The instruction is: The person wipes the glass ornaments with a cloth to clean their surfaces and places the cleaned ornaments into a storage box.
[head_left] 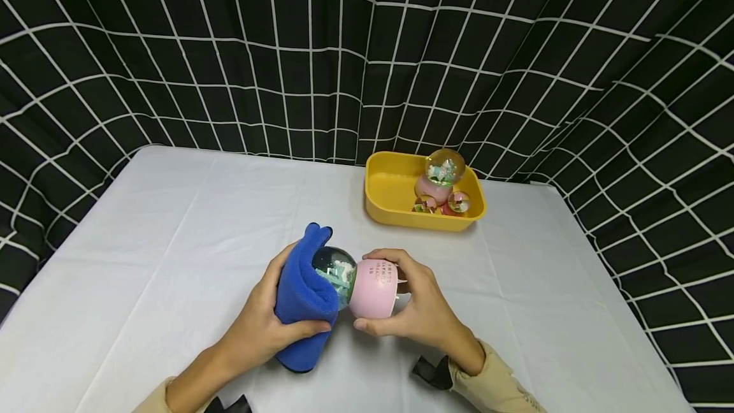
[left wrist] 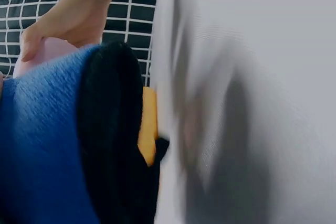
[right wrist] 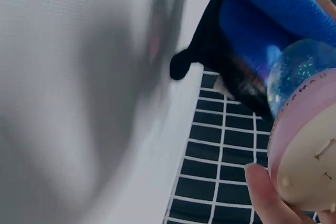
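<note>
A snow globe (head_left: 375, 289) with a pink base lies tilted on its side in the air above the table, its clear ball toward the left. My right hand (head_left: 427, 308) grips the pink base between thumb and fingers. A blue cloth (head_left: 304, 301) with dark edging is held in my left hand (head_left: 264, 317), folded around the far side of the ball. In the right wrist view the underside of the globe's base (right wrist: 310, 166) faces the camera, and the cloth (right wrist: 283, 3) lies against the ball. The left wrist view shows mostly the cloth (left wrist: 47, 140).
A yellow tray (head_left: 395, 214) stands at the back of the white-covered table (head_left: 189, 260). Inside are a larger snow globe (head_left: 444, 169) with a pink base and two small globes. A black curtain with white grid lines (head_left: 321, 50) surrounds the table's back and sides.
</note>
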`<action>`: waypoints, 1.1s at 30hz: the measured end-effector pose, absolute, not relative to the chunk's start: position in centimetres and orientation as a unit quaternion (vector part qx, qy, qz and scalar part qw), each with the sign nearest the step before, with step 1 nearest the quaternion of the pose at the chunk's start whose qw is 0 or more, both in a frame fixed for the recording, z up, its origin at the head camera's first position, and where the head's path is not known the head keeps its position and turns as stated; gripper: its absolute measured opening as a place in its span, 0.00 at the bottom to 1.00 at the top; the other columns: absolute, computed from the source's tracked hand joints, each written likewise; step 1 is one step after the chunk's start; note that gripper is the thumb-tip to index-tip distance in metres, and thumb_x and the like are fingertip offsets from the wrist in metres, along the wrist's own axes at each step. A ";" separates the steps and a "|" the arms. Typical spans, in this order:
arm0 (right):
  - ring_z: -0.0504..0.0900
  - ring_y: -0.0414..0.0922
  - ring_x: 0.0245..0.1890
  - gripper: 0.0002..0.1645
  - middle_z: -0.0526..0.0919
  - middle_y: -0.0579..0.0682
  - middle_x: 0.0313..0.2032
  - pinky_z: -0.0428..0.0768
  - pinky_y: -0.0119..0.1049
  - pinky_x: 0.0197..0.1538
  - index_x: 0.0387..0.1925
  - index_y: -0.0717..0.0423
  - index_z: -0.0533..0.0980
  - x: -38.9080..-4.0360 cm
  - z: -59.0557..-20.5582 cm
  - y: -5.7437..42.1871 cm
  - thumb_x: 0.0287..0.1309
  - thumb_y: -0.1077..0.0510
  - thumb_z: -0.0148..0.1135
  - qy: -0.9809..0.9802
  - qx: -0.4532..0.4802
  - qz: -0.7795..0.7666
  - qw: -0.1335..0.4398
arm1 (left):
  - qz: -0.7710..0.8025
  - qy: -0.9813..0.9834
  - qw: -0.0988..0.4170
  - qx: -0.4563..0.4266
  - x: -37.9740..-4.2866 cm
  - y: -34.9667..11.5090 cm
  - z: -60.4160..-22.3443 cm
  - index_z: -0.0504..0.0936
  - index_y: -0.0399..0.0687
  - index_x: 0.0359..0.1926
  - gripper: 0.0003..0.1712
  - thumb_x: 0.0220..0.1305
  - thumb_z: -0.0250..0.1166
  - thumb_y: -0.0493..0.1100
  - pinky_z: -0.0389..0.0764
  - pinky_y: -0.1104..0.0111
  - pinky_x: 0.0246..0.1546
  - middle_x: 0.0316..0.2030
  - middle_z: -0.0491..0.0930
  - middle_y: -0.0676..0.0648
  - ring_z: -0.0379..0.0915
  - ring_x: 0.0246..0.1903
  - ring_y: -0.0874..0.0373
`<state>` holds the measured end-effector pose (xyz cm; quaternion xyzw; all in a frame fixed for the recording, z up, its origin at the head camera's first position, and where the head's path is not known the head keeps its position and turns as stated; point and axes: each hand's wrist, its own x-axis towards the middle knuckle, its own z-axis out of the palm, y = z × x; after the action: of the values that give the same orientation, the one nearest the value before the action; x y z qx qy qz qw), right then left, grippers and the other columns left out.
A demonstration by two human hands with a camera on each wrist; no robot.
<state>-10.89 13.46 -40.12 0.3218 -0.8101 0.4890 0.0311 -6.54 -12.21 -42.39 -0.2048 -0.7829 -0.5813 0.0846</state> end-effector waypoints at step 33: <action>0.84 0.41 0.47 0.47 0.82 0.50 0.54 0.82 0.22 0.41 0.57 0.53 0.73 -10.4 -40.9 12.6 0.32 0.45 0.85 -0.816 0.425 0.376 0.111 | -0.453 -0.876 0.065 -0.149 -5.9 -11.6 -41.9 0.55 0.59 0.72 0.55 0.49 0.78 0.54 0.80 0.58 0.49 0.65 0.66 0.50 0.77 0.52 0.58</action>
<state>-10.44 12.58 -40.87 0.4252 -0.8156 0.3764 0.1112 -5.93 -11.64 -41.87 -0.1490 -0.8763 -0.4535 0.0654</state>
